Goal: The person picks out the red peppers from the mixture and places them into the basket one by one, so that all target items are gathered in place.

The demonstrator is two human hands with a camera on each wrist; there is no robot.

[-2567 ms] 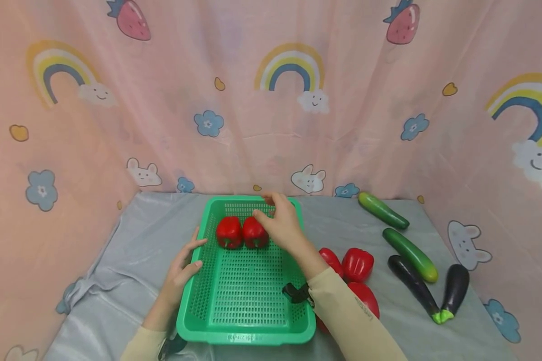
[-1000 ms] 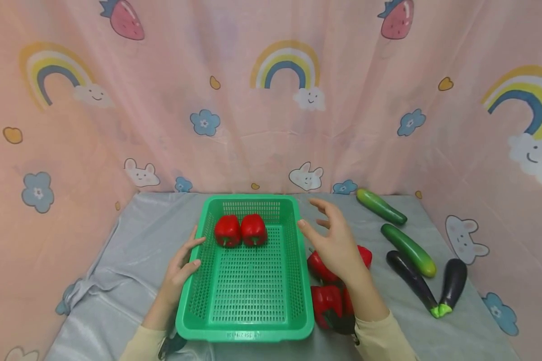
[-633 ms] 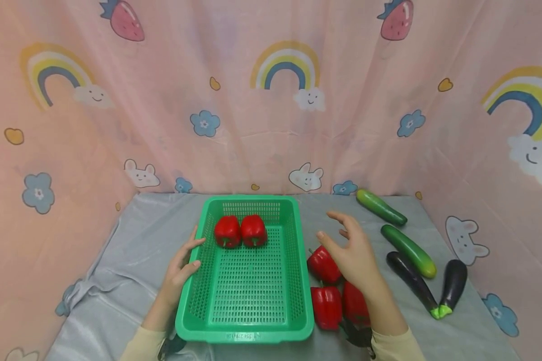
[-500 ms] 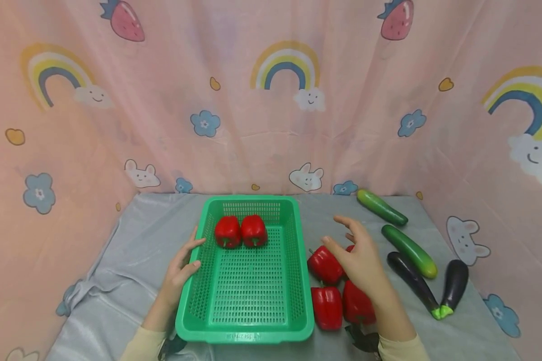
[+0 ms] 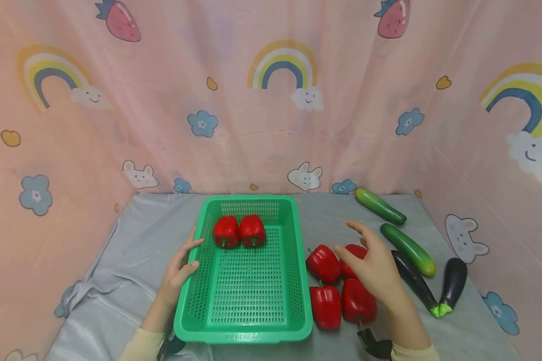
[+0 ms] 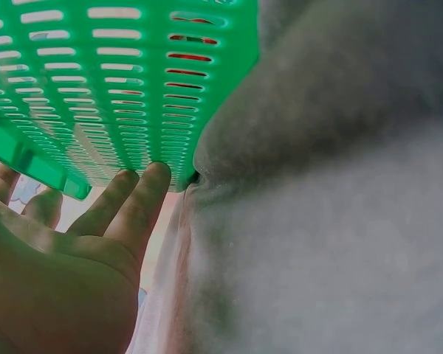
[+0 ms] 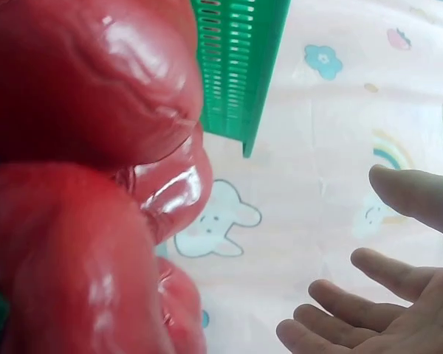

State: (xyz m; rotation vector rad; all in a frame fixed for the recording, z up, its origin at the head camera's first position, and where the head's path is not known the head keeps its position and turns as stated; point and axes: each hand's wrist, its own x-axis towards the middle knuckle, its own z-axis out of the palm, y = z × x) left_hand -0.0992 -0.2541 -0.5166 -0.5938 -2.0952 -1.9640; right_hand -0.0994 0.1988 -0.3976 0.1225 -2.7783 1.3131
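Note:
A green plastic basket [image 5: 244,337] stands in the middle, with two red bell peppers [image 5: 226,233] side by side at its far end. My left hand [image 5: 177,273] rests against the basket's left side; in the left wrist view its straight fingers [image 6: 144,203] touch the slotted wall. To the basket's right lies a cluster of several red bell peppers [image 5: 326,307]. Over the far right pepper [image 5: 352,254] hovers my right hand [image 5: 374,265], thumb and fingers spread, holding nothing. The right wrist view shows that hand apart from the peppers [image 7: 96,81].
Two cucumber-like green vegetables [image 5: 408,250] and two eggplants [image 5: 454,282] lie at the right on a grey cloth [image 5: 131,260]. A pink patterned curtain [image 5: 235,165] surrounds the back and sides.
My right hand has left the peppers in the basket and moved right and nearer, over the loose peppers. My left hand stays at the basket's left side.

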